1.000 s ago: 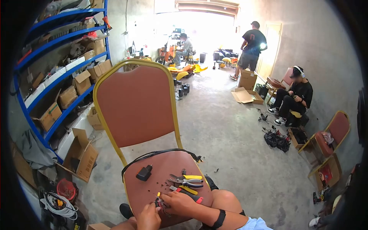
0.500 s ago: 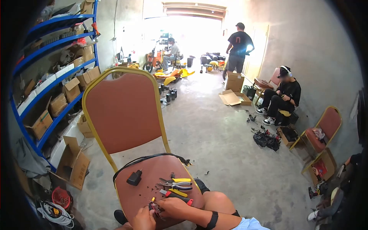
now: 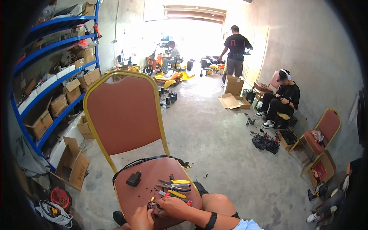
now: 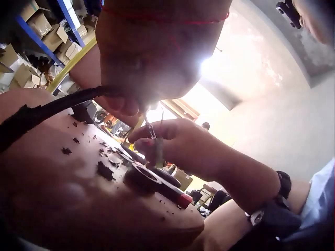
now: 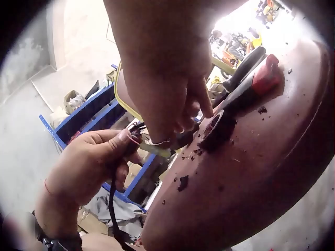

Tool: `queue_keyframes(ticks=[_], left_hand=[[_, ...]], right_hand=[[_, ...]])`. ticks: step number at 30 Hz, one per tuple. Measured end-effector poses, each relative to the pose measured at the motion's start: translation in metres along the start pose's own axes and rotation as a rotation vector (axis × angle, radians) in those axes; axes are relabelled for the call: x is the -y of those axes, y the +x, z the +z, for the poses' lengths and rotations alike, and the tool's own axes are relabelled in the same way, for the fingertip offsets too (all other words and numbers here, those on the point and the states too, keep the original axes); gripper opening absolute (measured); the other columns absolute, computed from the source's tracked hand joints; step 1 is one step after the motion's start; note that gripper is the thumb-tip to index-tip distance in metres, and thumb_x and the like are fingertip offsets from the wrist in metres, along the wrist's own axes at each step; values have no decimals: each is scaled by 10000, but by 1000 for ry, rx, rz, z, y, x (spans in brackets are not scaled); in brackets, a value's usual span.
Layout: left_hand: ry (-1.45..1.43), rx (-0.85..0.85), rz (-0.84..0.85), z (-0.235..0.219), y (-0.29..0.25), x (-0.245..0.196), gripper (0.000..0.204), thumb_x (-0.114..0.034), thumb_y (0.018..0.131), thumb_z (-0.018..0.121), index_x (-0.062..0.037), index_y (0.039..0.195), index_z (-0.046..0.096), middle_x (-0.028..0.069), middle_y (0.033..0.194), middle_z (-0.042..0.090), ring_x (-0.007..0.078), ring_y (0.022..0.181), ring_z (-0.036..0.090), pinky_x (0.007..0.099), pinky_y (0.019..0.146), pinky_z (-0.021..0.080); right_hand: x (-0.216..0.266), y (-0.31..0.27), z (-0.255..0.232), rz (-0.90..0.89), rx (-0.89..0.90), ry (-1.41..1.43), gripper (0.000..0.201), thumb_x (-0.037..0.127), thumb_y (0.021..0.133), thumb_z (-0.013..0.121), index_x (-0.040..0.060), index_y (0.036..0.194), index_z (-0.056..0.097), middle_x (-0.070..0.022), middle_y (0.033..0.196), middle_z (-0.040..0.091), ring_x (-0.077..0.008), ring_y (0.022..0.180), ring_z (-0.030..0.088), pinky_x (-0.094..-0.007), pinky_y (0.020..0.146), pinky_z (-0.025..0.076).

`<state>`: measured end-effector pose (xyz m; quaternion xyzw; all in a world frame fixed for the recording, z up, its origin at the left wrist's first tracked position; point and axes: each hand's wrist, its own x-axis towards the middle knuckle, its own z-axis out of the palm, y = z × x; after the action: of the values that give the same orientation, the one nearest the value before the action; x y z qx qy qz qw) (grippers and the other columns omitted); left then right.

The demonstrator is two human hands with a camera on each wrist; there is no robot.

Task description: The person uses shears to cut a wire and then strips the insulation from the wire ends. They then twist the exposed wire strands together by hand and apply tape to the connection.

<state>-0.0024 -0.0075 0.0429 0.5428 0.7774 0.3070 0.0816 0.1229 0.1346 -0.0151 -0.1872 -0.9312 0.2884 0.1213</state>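
My left hand (image 3: 142, 219) grips the end of a black cable (image 5: 112, 209), thumb on top, over the front of a red-brown chair seat (image 3: 128, 201). Thin wires (image 4: 150, 126) come out of that cable end. Fingertips of my right hand (image 3: 173, 207) pinch these wires close beside the left thumb. A small yellowish piece (image 5: 157, 151) shows under the right fingers. Just beyond the right hand lie a utility knife (image 3: 162, 193) with red ends and pliers (image 3: 180, 188) with grey-black handles. Yellow-handled pliers (image 3: 180, 182) lie there too.
A black plug adapter (image 3: 133, 179), dark scraps (image 4: 105, 171) and a looped black cable (image 3: 143, 159) are on the seat. Its backrest (image 3: 123, 113) rises beyond. Blue shelving (image 3: 57, 86) stands left. One person (image 3: 281, 97) sits at right; another (image 3: 235, 50) stands farther back.
The head view has shifted, so the chair appears farther left and lower than a second ago. Both hands stay together at the wires. The standing person has moved slightly left.
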Motion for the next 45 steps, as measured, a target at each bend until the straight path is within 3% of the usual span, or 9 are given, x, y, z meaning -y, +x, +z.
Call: queue_keyframes(ticks=[4, 13, 16, 24, 27, 31, 35, 41, 45], left_hand=[[-6, 6, 0, 4, -4, 3, 251, -161, 945, 548, -46, 1147, 639, 214, 895, 623, 421, 812, 603, 473, 704, 492], [-19, 19, 41, 5, -7, 0, 249, -139, 940, 555, -20, 1150, 617, 210, 888, 614, 412, 801, 606, 464, 683, 489], [-10, 0, 42, 4, -6, -1, 246, -134, 940, 553, -17, 1147, 615, 209, 894, 614, 411, 799, 607, 462, 677, 490], [28, -71, 55, -3, -5, -2, 247, -143, 937, 558, -10, 1138, 615, 212, 887, 609, 434, 780, 602, 479, 659, 491], [87, -152, 152, -2, -3, 4, 216, -213, 979, 540, -27, 1051, 623, 150, 817, 620, 333, 694, 618, 401, 582, 494], [76, -68, 44, -7, 1, 3, 178, -168, 875, 645, -36, 994, 636, 160, 848, 626, 365, 726, 628, 459, 618, 492], [70, -29, 29, 0, -7, 4, 175, -160, 888, 630, -58, 1026, 598, 127, 848, 601, 346, 733, 634, 428, 635, 515], [62, -88, 76, -3, -6, -3, 189, -162, 904, 617, -41, 1048, 594, 86, 847, 580, 293, 720, 640, 362, 627, 525], [85, -138, 108, -3, -3, 0, 236, -174, 895, 634, -39, 1087, 609, 73, 844, 583, 270, 706, 641, 346, 614, 523]], right_hand=[[10, 0, -14, 7, 13, 3, 488, 249, 786, 664, 12, 1206, 592, -185, 989, 644, -340, 976, 621, -413, 870, 484], [17, 2, -19, -24, -53, -80, 579, 308, 730, 715, 21, 1217, 589, -158, 963, 637, -325, 947, 624, -409, 846, 491], [17, 1, -15, -52, -110, -53, 416, 270, 714, 707, 12, 1025, 604, -166, 931, 638, -341, 906, 639, -421, 783, 516], [19, 2, -16, -23, -20, -20, 329, 243, 749, 676, 9, 959, 578, -158, 853, 647, -341, 835, 651, -424, 737, 516], [21, 1, -15, -17, -32, -37, 288, 236, 756, 670, 14, 916, 578, -161, 793, 645, -340, 793, 657, -422, 728, 520], [23, 2, -19, -82, -104, -26, 255, 238, 768, 664, 20, 867, 576, -164, 741, 641, -351, 752, 658, -425, 721, 523], [25, 3, -22, -11, -131, 3, 421, 219, 725, 710, 48, 1102, 630, -152, 920, 643, -338, 890, 641, -423, 768, 517], [29, 5, -26, -15, -120, -28, 452, 250, 709, 721, 55, 1106, 629, -124, 917, 647, -323, 881, 645, -413, 758, 522], [32, 6, -27, -2, -116, -64, 328, 274, 716, 715, 67, 951, 618, -95, 829, 663, -304, 795, 667, -409, 677, 534]])
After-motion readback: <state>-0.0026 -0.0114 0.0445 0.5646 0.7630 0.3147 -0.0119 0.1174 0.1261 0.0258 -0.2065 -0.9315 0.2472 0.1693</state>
